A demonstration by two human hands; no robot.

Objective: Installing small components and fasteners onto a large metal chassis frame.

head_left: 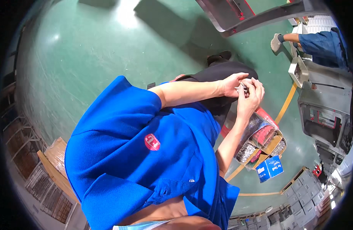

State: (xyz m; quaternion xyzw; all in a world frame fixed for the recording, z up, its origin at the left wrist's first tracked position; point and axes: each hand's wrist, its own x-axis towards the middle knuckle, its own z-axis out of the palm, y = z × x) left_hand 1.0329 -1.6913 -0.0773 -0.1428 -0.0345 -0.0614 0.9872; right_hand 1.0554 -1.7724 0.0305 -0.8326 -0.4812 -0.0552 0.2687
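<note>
My left hand (233, 82) is cupped over my dark-trousered knee (243, 71), with small silvery metal parts (241, 89) in it. My right hand (252, 95) meets it from the right, its fingers bent and closed around the same parts. The parts' exact kind is too small to make out. Just below my right hand stands a divided container (257, 145) with cardboard partitions. Small silvery pieces (245, 152) and a red bundle (262, 135) are in it, partly under clear plastic. A blue cardboard box (270, 168) sits at its near edge.
Another person's leg (299, 38) shows at upper right, beside a pale bin (298, 72) of small parts. Grey machinery (325, 115) stands on the right; a dark frame (257, 23) is at the top. Stacked grey boxes (304, 191) are lower right, wooden pallets (55, 165) at left.
</note>
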